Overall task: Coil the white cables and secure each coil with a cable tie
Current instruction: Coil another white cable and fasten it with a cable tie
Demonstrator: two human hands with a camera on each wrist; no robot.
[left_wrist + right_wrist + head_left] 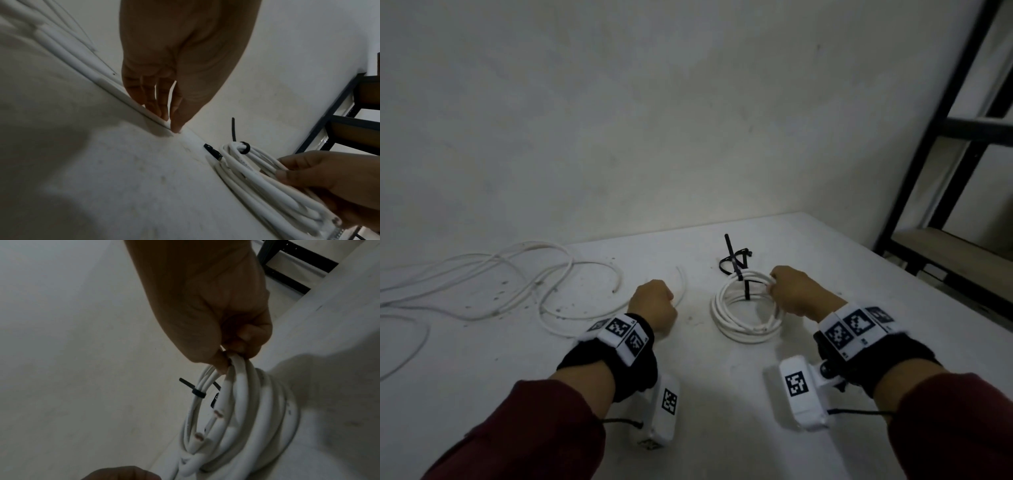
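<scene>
A coil of white cable lies on the white table, right of centre. A black cable tie wraps its far side, tail sticking up. My right hand grips the coil's upper right strands between thumb and curled fingers. The coil's two cut ends show inside the loops in the right wrist view. My left hand sits to the coil's left, fingers bunched down at the table, pinching the loose white cable near its end.
The loose cable sprawls in wide loops over the table's left side and past its left edge. Spare black cable ties lie just behind the coil. A black metal shelf frame stands at the right, beyond the table. A wall backs the table.
</scene>
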